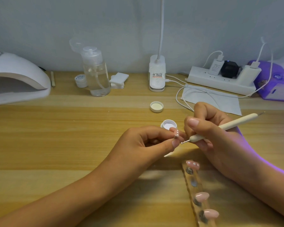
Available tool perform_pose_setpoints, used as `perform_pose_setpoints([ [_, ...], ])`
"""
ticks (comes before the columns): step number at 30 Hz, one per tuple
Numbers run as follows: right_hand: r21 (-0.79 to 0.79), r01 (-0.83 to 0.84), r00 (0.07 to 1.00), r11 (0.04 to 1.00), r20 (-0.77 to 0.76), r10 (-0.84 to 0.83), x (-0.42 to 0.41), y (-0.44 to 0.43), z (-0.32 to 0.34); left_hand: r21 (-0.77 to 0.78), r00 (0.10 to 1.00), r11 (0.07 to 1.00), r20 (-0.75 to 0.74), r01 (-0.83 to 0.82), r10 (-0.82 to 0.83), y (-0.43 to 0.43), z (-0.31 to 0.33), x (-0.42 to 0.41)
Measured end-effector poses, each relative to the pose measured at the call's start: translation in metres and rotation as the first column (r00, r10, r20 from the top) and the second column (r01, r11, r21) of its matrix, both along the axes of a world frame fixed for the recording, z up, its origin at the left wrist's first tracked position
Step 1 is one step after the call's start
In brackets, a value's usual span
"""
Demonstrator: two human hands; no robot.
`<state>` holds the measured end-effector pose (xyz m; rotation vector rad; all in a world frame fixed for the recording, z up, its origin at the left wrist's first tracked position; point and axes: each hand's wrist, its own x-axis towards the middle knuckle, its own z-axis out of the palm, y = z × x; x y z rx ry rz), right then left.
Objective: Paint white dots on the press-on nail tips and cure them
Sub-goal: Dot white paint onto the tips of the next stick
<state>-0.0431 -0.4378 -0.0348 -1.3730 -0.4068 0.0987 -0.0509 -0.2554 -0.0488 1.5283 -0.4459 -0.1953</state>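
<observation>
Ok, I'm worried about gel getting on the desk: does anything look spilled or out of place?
No spill shows. The white gel jar stands open and upright by the left hand; a lid lies inside-up farther back on the table. The pump bottle has its flip cap open.

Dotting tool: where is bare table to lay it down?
Widest bare patch: table left of the left hand, bordered by the curing lamp and pump bottle. Smaller gap between pump bottle and loose lid. Crowded: back right with power strip and white sheet, near right by the nail strip.
</observation>
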Motion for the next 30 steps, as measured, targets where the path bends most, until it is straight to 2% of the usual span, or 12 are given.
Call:
perform_pose_setpoints([
  [2,0.006,-0.008,1.0,1.0,-0.001,0.008,0.0,0.001,0.0,0.0,1.0,1.0,0.0,-0.002,0.002,0.0,0.0,0.0],
  [5,0.114,-0.009,0.997,0.993,-0.073,0.018,0.003,0.001,0.002,0.011,1.0,1.0,-0.001,-0.005,0.005,0.001,0.0,0.0],
  [9,0.216,0.086,0.983,0.973,-0.175,-0.048,0.008,0.0,0.004,0.005,1.0,1.0,-0.005,-0.015,0.015,0.0,-0.001,-0.003],
  [15,0.226,0.183,0.959,0.957,-0.257,-0.123,0.015,-0.004,0.003,-0.019,0.998,0.999,0.044,-0.048,0.049,-0.001,0.002,-0.006],
  [24,0.243,0.223,0.944,0.944,-0.297,-0.147,0.018,-0.006,0.003,0.105,0.95,0.993,0.312,-0.061,0.026,0.001,0.01,-0.018],
  [26,0.244,0.228,0.943,0.943,-0.298,-0.151,0.02,-0.006,0.002,0.162,0.902,0.982,0.431,-0.094,0.015,0.002,0.012,-0.019],
  [30,0.241,0.225,0.944,0.944,-0.295,-0.15,0.02,-0.006,0.0,0.299,0.736,0.93,0.676,-0.215,-0.047,0.001,0.012,-0.02],
])
